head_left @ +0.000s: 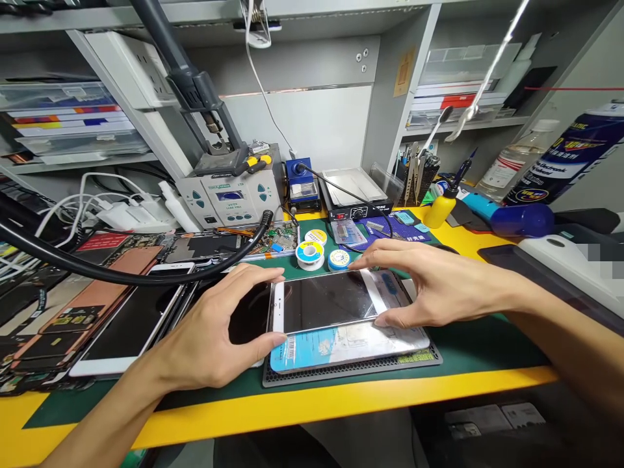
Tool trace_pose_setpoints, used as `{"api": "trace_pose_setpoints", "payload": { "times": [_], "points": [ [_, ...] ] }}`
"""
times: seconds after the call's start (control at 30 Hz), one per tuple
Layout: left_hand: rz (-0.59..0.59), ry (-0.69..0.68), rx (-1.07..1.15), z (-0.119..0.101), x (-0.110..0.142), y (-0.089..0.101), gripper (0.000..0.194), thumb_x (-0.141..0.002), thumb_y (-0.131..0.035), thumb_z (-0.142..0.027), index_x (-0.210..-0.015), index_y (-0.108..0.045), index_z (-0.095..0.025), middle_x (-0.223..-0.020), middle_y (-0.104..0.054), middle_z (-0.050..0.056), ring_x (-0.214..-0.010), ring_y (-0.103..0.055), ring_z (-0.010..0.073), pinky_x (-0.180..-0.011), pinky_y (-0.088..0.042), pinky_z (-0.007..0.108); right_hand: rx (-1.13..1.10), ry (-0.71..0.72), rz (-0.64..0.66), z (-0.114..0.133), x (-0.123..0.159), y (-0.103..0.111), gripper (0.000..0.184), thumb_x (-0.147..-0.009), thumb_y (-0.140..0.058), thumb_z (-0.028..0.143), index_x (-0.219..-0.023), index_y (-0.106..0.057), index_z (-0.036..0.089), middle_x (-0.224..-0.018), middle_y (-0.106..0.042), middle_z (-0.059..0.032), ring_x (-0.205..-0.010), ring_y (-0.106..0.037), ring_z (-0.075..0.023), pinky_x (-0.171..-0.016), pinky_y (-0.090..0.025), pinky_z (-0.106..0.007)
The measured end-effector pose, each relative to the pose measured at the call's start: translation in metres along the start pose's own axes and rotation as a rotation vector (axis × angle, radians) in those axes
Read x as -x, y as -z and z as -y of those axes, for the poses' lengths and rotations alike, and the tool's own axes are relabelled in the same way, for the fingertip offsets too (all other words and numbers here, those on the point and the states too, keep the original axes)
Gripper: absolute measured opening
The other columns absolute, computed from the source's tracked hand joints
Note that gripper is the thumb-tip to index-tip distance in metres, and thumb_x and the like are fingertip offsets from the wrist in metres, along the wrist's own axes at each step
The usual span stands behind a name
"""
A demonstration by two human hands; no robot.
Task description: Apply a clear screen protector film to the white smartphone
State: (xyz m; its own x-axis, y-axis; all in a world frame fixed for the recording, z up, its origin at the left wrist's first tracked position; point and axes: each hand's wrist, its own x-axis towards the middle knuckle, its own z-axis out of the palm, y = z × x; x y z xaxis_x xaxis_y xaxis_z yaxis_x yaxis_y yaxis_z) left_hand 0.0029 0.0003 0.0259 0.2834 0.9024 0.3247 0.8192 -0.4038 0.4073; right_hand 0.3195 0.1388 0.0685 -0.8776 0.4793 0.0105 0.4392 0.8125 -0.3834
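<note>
A white-framed smartphone [325, 302] with a dark glossy screen lies tilted over a blue-and-white printed sheet [336, 350]. My left hand [214, 331] grips the phone's left end, with the thumb along its lower edge. My right hand [429, 286] holds the right end, fingertips on the upper edge and thumb on the lower edge. Beneath the sheet is a black rubber mat [351, 370]. The phone's right end shows a pale strip with a blue patch.
Opened phones and copper-backed screens [78, 312] crowd the bench's left side, under a black hose [146, 276]. Solder spools [310, 255] stand behind the phone, near a soldering station [229, 195]. A spray can [565, 156] and yellow bottle [441, 209] stand right.
</note>
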Motion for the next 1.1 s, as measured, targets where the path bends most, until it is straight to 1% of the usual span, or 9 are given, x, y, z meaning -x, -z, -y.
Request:
{"api": "trace_pose_setpoints", "payload": {
  "times": [0.1,0.17,0.33,0.43,0.5,0.63,0.83,1.1],
  "points": [
    [0.000,-0.004,0.014,-0.001,0.000,0.000,0.064,-0.086,-0.075,-0.033,-0.144,-0.048,-0.026,-0.137,-0.064,0.012,-0.125,-0.062,0.0319,-0.109,-0.052,0.048,0.000,-0.010,-0.006,0.001,0.002,0.000,0.074,-0.076,-0.079,0.059,-0.140,-0.063,0.026,-0.132,-0.066,-0.0091,-0.115,-0.068,-0.0312,-0.095,-0.056,-0.040],
    [0.007,-0.015,0.016,-0.002,-0.001,0.001,0.065,-0.085,-0.075,-0.032,-0.143,-0.048,-0.026,-0.136,-0.063,0.012,-0.124,-0.063,0.0308,-0.108,-0.053,0.046,0.002,-0.012,-0.009,0.003,0.003,-0.001,0.074,-0.075,-0.079,0.059,-0.139,-0.064,0.026,-0.133,-0.066,-0.0092,-0.115,-0.068,-0.0314,-0.095,-0.056,-0.041],
    [0.019,-0.047,0.017,-0.003,0.000,0.002,0.064,-0.084,-0.076,-0.032,-0.141,-0.048,-0.024,-0.135,-0.062,0.011,-0.124,-0.062,0.0289,-0.108,-0.052,0.043,0.012,0.007,-0.004,0.005,0.004,-0.001,0.067,-0.078,-0.078,0.056,-0.137,-0.065,0.027,-0.132,-0.065,-0.0088,-0.114,-0.068,-0.0302,-0.095,-0.057,-0.039],
    [0.033,-0.060,0.013,-0.006,0.001,0.002,0.065,-0.083,-0.076,-0.031,-0.141,-0.048,-0.024,-0.135,-0.062,0.011,-0.126,-0.061,0.0285,-0.108,-0.051,0.043,0.021,0.014,-0.001,0.005,0.005,-0.002,0.064,-0.076,-0.079,0.053,-0.134,-0.066,0.029,-0.129,-0.065,-0.0077,-0.111,-0.069,-0.0294,-0.090,-0.059,-0.038],
    [0.030,-0.069,0.013,-0.007,0.001,0.002,0.066,-0.083,-0.076,-0.031,-0.142,-0.048,-0.024,-0.135,-0.062,0.011,-0.126,-0.060,0.0288,-0.109,-0.051,0.043,0.030,0.016,0.003,0.005,0.007,-0.002,0.065,-0.076,-0.080,0.055,-0.134,-0.067,0.029,-0.128,-0.065,-0.0077,-0.108,-0.069,-0.0294,-0.087,-0.059,-0.038],
    [0.016,-0.093,0.014,-0.008,0.000,0.001,0.067,-0.083,-0.077,-0.031,-0.142,-0.047,-0.023,-0.134,-0.063,0.011,-0.126,-0.060,0.0285,-0.110,-0.050,0.043,0.048,0.049,-0.006,0.003,0.010,-0.002,0.066,-0.077,-0.078,0.059,-0.136,-0.067,0.030,-0.128,-0.066,-0.0091,-0.107,-0.070,-0.0310,-0.087,-0.060,-0.040],
    [0.008,-0.122,0.019,-0.007,0.002,0.002,0.067,-0.082,-0.077,-0.030,-0.142,-0.049,-0.020,-0.133,-0.063,0.012,-0.127,-0.058,0.0284,-0.112,-0.047,0.043,0.065,0.056,-0.027,0.005,0.010,-0.003,0.058,-0.077,-0.078,0.057,-0.128,-0.073,0.029,-0.123,-0.070,-0.0099,-0.099,-0.072,-0.0326,-0.080,-0.062,-0.043],
    [0.013,-0.141,0.025,-0.006,0.000,0.001,0.068,-0.083,-0.076,-0.028,-0.144,-0.046,-0.020,-0.134,-0.062,0.013,-0.125,-0.057,0.0296,-0.110,-0.048,0.046,0.058,0.037,-0.029,0.004,0.011,-0.003,0.056,-0.079,-0.076,0.059,-0.126,-0.073,0.029,-0.126,-0.069,-0.0107,-0.103,-0.072,-0.0369,-0.081,-0.063,-0.049]
  ]
}}
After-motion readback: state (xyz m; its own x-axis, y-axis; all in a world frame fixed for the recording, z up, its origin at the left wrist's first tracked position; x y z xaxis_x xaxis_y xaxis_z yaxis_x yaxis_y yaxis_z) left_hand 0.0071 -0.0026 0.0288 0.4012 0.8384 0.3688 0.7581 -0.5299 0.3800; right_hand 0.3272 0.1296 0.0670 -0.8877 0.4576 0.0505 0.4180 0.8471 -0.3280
